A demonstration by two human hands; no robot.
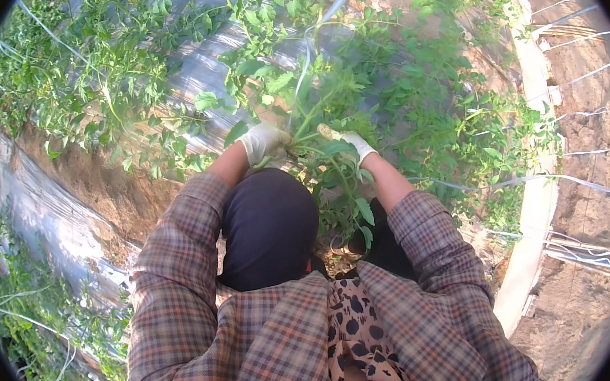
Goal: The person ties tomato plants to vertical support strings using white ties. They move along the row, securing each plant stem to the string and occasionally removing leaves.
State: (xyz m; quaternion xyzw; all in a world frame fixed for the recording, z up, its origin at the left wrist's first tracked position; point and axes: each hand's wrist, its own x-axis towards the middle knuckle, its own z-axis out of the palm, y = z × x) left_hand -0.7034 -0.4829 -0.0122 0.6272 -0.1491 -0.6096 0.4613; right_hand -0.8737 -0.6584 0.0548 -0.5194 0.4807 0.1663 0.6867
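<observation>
My left hand [266,141], in a pale glove, is closed around the base of some green stems of a tomato plant [308,116]; motion blurs it a little. Across from it, my right hand [349,142] wears a similar glove with soiled fingertips. One of its fingers points toward the stems, while leaves cover the rest, so whether it grips anything is hidden. A leafy side shoot [345,175] hangs below between both hands. Pale plastic twine [309,56] runs down from above into the plant, close to my left hand.
Silvery plastic mulch film [203,73] covers the beds among more tomato plants [130,69]. Bare soil [98,184] shows at left. A pale curved ledge [539,166] borders the right side, with several strings [574,45] crossing toward it. My dark-covered knee [270,227] is raised below my left hand.
</observation>
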